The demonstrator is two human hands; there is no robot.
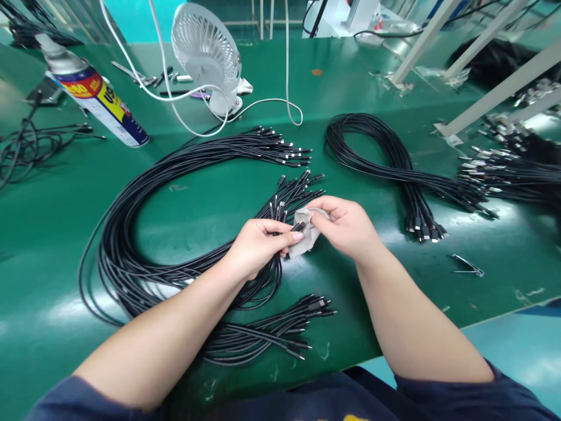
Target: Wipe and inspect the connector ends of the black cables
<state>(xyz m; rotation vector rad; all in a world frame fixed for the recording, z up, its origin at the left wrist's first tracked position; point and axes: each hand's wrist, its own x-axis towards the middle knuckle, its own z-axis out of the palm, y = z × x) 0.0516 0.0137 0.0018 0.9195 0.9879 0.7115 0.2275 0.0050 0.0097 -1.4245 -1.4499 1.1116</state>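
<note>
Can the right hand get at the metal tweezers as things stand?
Probably yes: the metal tweezers lie uncovered, with the looped black cables beside them, not on top. The right hand is pinching a grey cloth, though, so it would likely have to let go first.

Open going over the far side of the table (350, 76), between the white cord (287, 70) and the slanted posts (425, 41). Tight between the left cable bundle (118, 234) and the right cable bundle (401, 158); lower down, blocked by the right fingers (328, 203). Bare pocket inside the left cable bundle's curve. Free to the right of the right forearm (394, 304), around a small metal tool (471, 266). Barred at upper left by the spray can (94, 90) and the fan (204, 47).
</note>
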